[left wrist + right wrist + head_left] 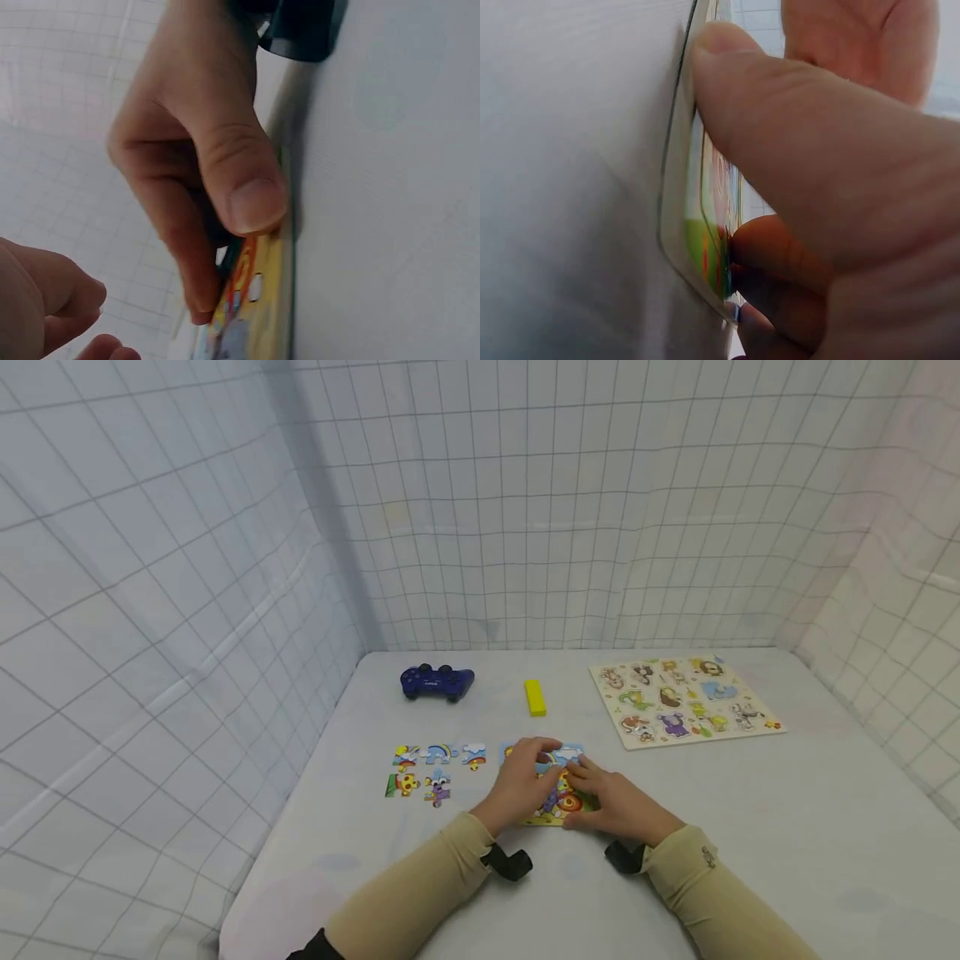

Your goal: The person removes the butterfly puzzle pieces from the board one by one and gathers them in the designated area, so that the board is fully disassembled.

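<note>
the puzzle (566,800), set on the white table (570,914), is partly hidden by the left hand (523,779) and right hand (618,803). whether a piece is pinched by the left, fingers bent, cannot be told; by the right, thumb and fingers spread apart, the puzzle's right side is touched. the sleeves (420,897) are cut off below. the table is walled on three sides by gridded cloth (525,543).

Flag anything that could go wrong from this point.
The right hand's thumb sits at the near edge of the puzzle board; an uneven push might slide or skew it.

The left hand works just right of the loose puzzle pieces, so drawing back leftward could brush some out of place.
</note>
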Demonstrator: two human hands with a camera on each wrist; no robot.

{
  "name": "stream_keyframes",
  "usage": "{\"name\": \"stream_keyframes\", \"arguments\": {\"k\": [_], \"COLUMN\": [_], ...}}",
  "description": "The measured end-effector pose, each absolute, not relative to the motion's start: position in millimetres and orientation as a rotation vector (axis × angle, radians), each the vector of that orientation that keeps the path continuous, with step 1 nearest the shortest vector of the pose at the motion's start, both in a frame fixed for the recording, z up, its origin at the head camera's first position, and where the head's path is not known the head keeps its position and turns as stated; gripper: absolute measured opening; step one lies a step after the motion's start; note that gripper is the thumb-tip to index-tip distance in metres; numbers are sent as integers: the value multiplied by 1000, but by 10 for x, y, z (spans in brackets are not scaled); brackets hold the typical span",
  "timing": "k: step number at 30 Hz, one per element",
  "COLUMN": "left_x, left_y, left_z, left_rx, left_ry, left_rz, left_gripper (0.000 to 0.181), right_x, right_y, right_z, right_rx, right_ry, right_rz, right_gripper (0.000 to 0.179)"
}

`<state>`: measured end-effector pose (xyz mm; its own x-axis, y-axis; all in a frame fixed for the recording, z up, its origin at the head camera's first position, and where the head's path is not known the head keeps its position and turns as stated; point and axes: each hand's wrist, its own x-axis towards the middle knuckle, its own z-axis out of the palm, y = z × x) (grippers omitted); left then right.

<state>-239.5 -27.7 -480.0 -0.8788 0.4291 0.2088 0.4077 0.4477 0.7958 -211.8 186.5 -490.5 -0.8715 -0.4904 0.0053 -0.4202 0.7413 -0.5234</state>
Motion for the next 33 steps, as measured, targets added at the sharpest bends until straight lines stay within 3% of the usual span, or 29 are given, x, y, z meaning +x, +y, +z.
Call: {"name": "stream_keyframes", "arguments": {"k": [10,25,33], "left_x": [-2439,-2422,-2449], "left_y": [-137,-173,-167], "left_z": [-5156,-5076,-5073], "left_rx": [861,897,910], "left_ry": [2851,2857,2930], "left_rz": [1191,1213,1051], "left_gripper": [18,6,19], "right_x": [-2086,-2127,-2112], "right_y": [1893,1970,1962], "right_z": [-4971,-4906,-4845], "right_rx": [-713,-606,-558], "right_ry": [2808,2849,2887], "right_rz": [-788,-739,-653], "right_gripper": [86,102,104]}}
